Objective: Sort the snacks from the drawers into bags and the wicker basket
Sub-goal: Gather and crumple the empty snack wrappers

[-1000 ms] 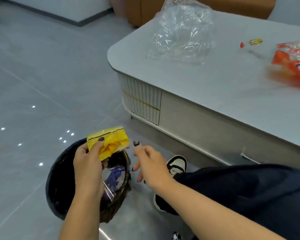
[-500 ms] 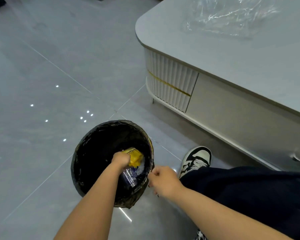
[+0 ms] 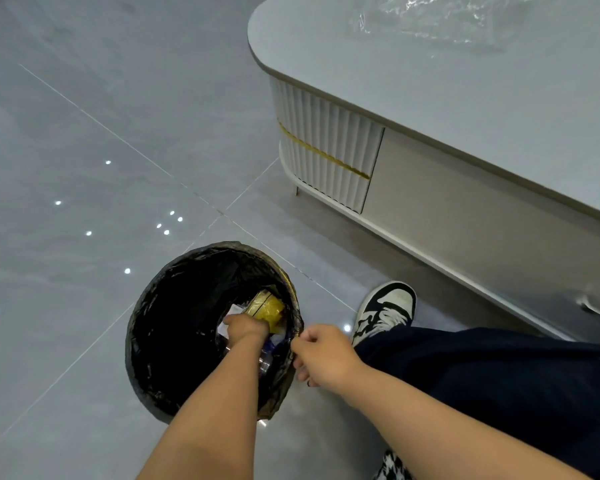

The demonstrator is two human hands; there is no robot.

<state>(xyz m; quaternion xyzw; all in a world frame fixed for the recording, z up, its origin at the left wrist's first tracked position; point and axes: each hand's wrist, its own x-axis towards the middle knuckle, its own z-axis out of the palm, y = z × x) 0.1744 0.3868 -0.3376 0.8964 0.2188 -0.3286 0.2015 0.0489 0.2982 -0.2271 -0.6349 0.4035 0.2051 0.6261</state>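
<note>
Now left hand (image 3: 246, 329) grips yellow wrapper (image 3: 269, 308) inside black-lined bin (image 3: 160, 341). Right hand (image 3: 321, 353) pinches bin's rim, fingers curled

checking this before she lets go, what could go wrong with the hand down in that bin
1. The left hand is deep inside the black-lined bin, on the yellow wrapper; pulling out, it may snag the loose liner.
2. The right hand seems to pinch the liner at the rim; a tug could tip the bin.
3. The sneaker sits close beside the bin and could knock it.
</note>
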